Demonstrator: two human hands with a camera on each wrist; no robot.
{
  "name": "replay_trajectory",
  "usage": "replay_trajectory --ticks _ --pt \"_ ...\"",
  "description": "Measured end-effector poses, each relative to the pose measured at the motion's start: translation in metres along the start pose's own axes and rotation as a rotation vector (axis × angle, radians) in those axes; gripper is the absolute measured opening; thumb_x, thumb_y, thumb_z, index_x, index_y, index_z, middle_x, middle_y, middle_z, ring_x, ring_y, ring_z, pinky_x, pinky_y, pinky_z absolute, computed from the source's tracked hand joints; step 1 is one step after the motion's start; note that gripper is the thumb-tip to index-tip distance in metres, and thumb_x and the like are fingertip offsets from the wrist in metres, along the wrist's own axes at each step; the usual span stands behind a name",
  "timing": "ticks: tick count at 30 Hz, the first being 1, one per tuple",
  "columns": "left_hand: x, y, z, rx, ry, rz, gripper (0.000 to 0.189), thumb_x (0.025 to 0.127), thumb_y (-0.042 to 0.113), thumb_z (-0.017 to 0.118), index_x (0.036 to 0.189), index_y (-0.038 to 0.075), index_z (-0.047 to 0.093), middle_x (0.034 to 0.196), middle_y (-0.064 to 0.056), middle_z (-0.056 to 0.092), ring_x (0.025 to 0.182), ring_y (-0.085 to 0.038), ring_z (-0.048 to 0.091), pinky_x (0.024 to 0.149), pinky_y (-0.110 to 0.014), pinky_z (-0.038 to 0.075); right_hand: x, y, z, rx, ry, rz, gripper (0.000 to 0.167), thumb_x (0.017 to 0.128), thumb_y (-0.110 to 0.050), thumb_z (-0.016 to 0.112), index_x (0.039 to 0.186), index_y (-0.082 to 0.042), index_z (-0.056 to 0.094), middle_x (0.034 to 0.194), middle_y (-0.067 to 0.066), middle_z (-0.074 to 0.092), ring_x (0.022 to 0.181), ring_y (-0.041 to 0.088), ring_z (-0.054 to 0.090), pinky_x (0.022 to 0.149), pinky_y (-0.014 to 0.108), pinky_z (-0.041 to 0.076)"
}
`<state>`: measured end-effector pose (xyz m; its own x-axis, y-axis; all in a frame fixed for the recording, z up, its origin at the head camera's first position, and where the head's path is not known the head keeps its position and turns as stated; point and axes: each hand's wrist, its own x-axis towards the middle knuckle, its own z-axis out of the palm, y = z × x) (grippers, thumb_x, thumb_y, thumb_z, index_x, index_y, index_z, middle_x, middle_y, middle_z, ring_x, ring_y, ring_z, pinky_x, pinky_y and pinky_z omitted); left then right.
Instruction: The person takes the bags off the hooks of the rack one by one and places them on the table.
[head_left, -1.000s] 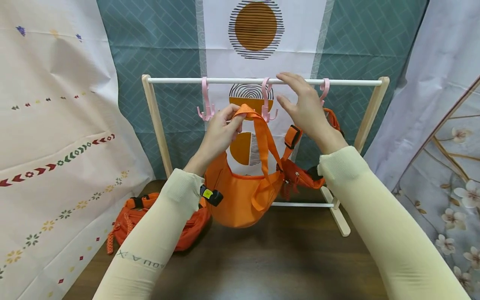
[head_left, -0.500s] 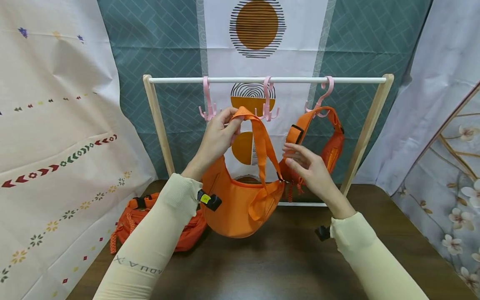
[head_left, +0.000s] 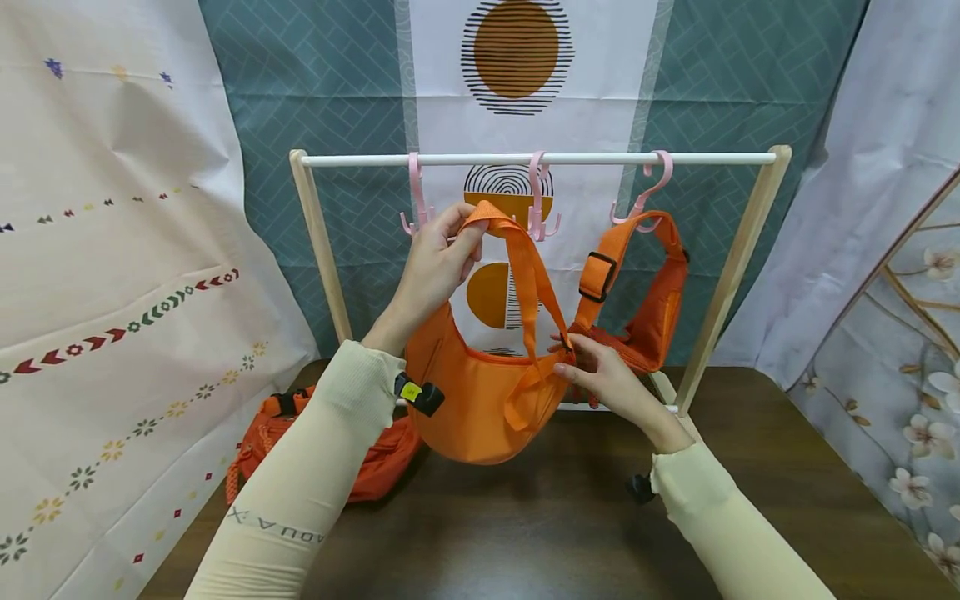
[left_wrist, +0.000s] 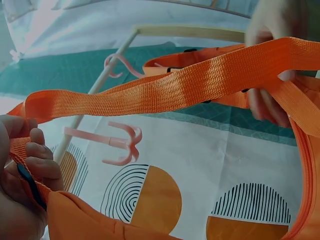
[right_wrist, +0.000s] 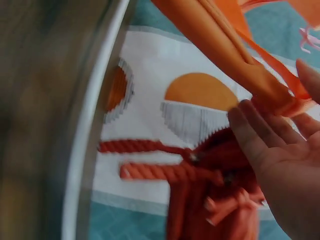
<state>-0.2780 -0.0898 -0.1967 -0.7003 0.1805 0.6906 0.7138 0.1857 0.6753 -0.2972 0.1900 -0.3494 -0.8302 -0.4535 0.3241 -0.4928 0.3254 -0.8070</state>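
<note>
In the head view my left hand (head_left: 444, 254) pinches the strap (head_left: 527, 279) of an orange shoulder bag (head_left: 480, 408) at its top, with the bag hanging below, in front of the rack. In the left wrist view, curled fingers (left_wrist: 40, 155) hold the webbing near a dark buckle. My right hand (head_left: 596, 375) is at the bag's right upper corner, where the strap joins it. The right wrist view shows its fingers (right_wrist: 250, 132) fairly straight, touching that corner. A red-orange waist bag (head_left: 652, 321) hangs behind by its buckled strap from the right pink hook (head_left: 643, 200).
The rack has a white rail (head_left: 480, 159) and wooden legs (head_left: 731, 275). A left pink hook (head_left: 417, 190) and a middle pink hook (head_left: 537, 200) hang on it. Another red-orange bag (head_left: 375, 467) lies on the dark table (head_left: 510, 533), partly behind my left arm.
My right hand has come down from the rail by the right hook to the orange bag's corner. The waist bag now hangs from that hook, free of the hand. My left hand stays on the strap.
</note>
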Motion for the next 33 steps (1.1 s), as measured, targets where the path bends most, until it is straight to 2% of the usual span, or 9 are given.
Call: replay_trajectory --ticks 3,5,9,11,17,21,24,27,33 --pt "-0.002 -0.002 -0.003 0.008 0.006 -0.009 0.018 0.110 0.021 0.055 0.112 0.005 0.063 0.076 -0.010 0.054 0.053 -0.018 0.042 0.047 -0.023 0.035 0.000 0.003 0.003 0.004 -0.001 0.010 0.034 0.104 -0.024 0.067 0.131 -0.005 0.061 0.113 0.012 0.069 0.088 0.028 0.068 0.072 0.037 0.058" --pt "-0.004 -0.004 -0.006 0.012 0.012 -0.028 0.020 0.110 0.023 0.055 0.113 0.005 0.063 0.076 -0.007 0.054 0.053 -0.017 0.043 0.048 -0.023 0.035 -0.001 0.001 0.000 0.039 0.015 0.009 0.032 0.104 -0.022 0.067 0.128 -0.002 0.061 0.117 0.015 0.069 0.097 0.026 0.070 0.079 0.039 0.060" --pt "-0.011 -0.013 -0.020 0.015 0.034 -0.071 0.022 0.110 0.026 0.055 0.113 0.006 0.064 0.076 -0.008 0.053 0.053 -0.016 0.042 0.047 -0.022 0.035 -0.003 -0.009 -0.015 0.097 0.039 0.007 0.040 0.105 -0.018 0.064 0.137 0.005 0.055 0.126 0.023 0.067 0.100 0.022 0.072 0.082 0.051 0.061" --pt "-0.017 -0.021 -0.029 0.020 0.037 -0.087 0.023 0.110 0.027 0.055 0.113 0.005 0.063 0.076 -0.009 0.053 0.054 -0.015 0.043 0.047 -0.022 0.036 -0.003 -0.016 -0.025 0.089 0.048 0.003 0.042 0.105 -0.018 0.064 0.139 0.005 0.054 0.128 0.025 0.066 0.100 0.020 0.072 0.081 0.052 0.061" --pt "-0.040 -0.047 -0.055 0.054 -0.006 -0.166 0.025 0.111 0.025 0.053 0.114 0.001 0.060 0.075 -0.006 0.052 0.055 -0.015 0.045 0.048 -0.025 0.039 -0.004 -0.047 -0.060 -0.034 0.076 0.009 0.043 0.104 -0.019 0.066 0.141 0.001 0.056 0.128 0.021 0.067 0.096 0.014 0.071 0.077 0.036 0.062" --pt "-0.057 -0.065 -0.066 0.092 -0.061 -0.203 0.023 0.111 0.022 0.052 0.117 0.001 0.061 0.076 -0.006 0.053 0.058 -0.017 0.047 0.048 -0.026 0.040 -0.003 -0.073 -0.081 -0.068 0.061 -0.033 0.041 0.105 -0.016 0.065 0.140 0.002 0.057 0.124 0.022 0.068 0.092 0.015 0.073 0.076 0.033 0.062" --pt "-0.069 -0.078 -0.067 0.100 -0.086 -0.238 0.023 0.111 0.022 0.053 0.120 0.003 0.062 0.080 -0.008 0.055 0.063 -0.020 0.051 0.049 -0.028 0.044 0.001 -0.096 -0.092 -0.088 0.052 -0.067 0.041 0.104 -0.013 0.065 0.141 0.003 0.057 0.123 0.020 0.069 0.091 0.016 0.074 0.075 0.034 0.063" --pt "-0.079 -0.091 -0.062 0.093 -0.104 -0.275 0.024 0.111 0.022 0.053 0.121 0.003 0.063 0.085 -0.011 0.056 0.070 -0.023 0.055 0.052 -0.031 0.049 0.006 -0.117 -0.098 -0.113 0.051 -0.084 0.042 0.103 -0.013 0.067 0.142 0.001 0.058 0.125 0.017 0.070 0.092 0.016 0.074 0.074 0.034 0.063" --pt "-0.095 -0.114 -0.046 0.051 -0.138 -0.322 0.026 0.111 0.023 0.053 0.121 0.002 0.063 0.092 -0.017 0.058 0.081 -0.025 0.058 0.071 -0.027 0.052 0.017 -0.144 -0.102 -0.080 -0.005 -0.108 0.044 0.103 -0.010 0.066 0.144 0.002 0.056 0.126 0.008 0.072 0.093 0.021 0.075 0.075 0.034 0.062"
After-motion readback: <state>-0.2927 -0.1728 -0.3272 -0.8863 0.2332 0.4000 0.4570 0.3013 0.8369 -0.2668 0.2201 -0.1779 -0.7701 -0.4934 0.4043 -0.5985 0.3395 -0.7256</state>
